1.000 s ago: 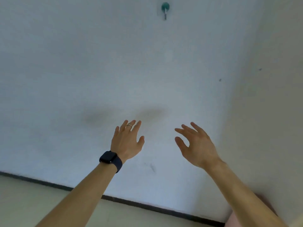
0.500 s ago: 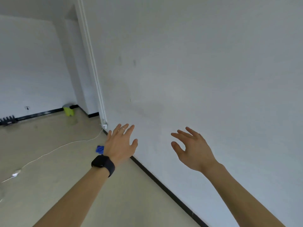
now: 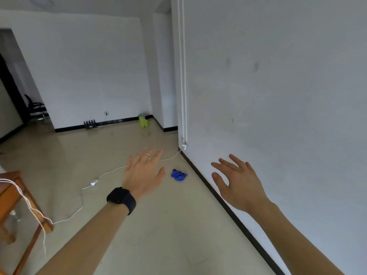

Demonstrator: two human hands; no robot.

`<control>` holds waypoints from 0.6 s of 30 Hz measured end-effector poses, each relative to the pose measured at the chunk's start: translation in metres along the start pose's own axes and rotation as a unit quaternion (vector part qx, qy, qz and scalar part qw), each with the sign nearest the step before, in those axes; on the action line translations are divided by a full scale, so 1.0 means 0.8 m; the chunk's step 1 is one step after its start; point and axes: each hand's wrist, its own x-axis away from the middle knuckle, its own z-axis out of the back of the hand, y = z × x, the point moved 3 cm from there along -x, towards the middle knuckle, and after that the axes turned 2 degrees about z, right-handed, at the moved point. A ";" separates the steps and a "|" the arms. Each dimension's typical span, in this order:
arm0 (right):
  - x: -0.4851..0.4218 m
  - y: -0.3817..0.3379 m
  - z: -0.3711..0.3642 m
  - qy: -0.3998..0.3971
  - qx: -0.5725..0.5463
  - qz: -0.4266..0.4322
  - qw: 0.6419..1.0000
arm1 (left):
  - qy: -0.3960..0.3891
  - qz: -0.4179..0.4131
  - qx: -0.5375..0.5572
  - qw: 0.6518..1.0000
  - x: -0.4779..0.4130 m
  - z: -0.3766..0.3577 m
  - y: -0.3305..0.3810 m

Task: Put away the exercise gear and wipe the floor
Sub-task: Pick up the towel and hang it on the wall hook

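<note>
Plainly, both hands empty and spread wide, left hand [image 3: 144, 175], right hand [image 3: 241, 187], blue cloth [image 3: 178, 175] on floor [image 3: 168, 235] between

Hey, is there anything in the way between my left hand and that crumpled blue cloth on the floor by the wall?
Nothing visible. The crumpled blue cloth lies on bare beige floor, seen just right of the open left hand. The thin white cable runs farther off, beyond the cloth, not across the gap.
</note>
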 end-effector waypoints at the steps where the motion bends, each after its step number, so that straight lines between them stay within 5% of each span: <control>1: -0.025 -0.004 -0.018 -0.009 -0.002 0.007 1.000 | -0.001 0.009 -0.006 1.000 -0.018 -0.009 -0.021; 18: -0.492 -0.002 -0.312 -0.086 -0.047 0.063 0.993 | -0.012 0.124 -0.012 0.992 -0.373 -0.193 -0.298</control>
